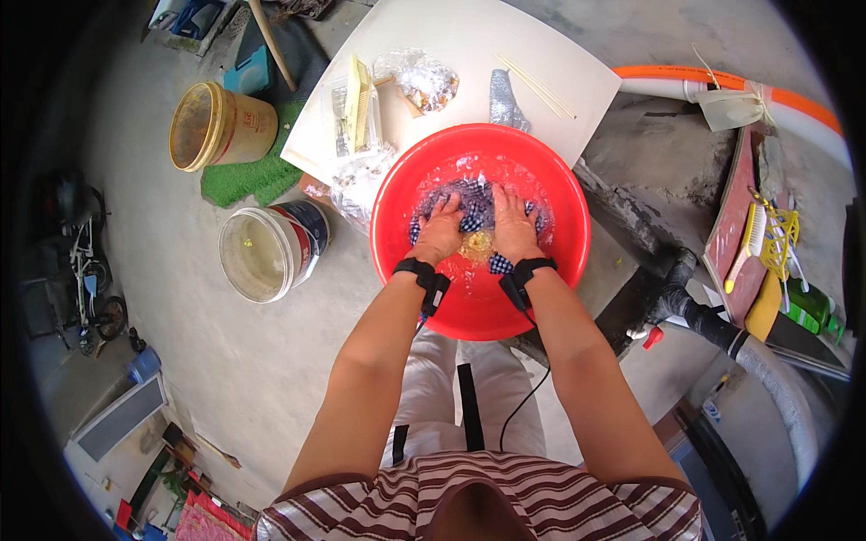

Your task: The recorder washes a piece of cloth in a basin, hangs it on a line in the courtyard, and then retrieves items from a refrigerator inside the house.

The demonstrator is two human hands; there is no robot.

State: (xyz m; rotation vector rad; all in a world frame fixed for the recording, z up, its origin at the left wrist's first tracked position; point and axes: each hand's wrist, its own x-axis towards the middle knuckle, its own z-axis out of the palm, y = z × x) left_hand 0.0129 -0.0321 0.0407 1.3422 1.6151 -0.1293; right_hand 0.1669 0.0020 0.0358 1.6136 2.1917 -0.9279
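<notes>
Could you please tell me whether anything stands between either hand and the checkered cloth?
Nothing visible does: the left hand and the right hand both touch the checkered cloth inside the red basin.

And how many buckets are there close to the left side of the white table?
2: the yellow bucket, by the green mat, and the white bucket, nearer the red basin.
</notes>
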